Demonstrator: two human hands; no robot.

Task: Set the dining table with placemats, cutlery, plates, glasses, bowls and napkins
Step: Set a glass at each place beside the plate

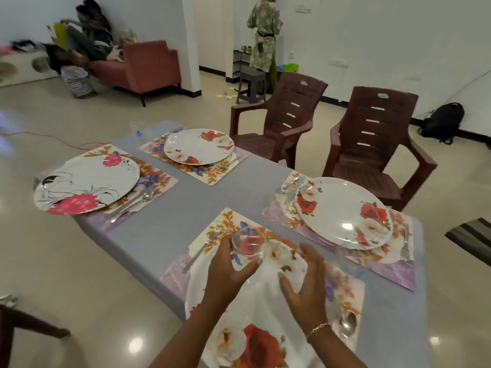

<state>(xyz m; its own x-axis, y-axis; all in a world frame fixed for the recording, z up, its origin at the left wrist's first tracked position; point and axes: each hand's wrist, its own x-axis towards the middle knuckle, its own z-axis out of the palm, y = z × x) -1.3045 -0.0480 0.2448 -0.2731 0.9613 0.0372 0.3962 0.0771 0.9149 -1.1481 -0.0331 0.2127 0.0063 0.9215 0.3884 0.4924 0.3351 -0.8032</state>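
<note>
Left hand (228, 272) holding a clear glass bowl (248, 245) over the nearest plate (261, 298) on the grey desk (191, 208).

The left hand's fingers (225, 244) curl round the bowl's left side and the thumb is against its near rim, above the far edge of the rose-patterned plate. The right hand (305, 282) is just beside the bowl, fingers spread and relaxed over the plate. Blur hides whether it touches the glass. The plate lies on a floral placemat (225, 221), with a fork (200, 249) on the mat at its left. Farther left, a pink-flowered plate (87, 184) overhangs the desk's edge.
</note>
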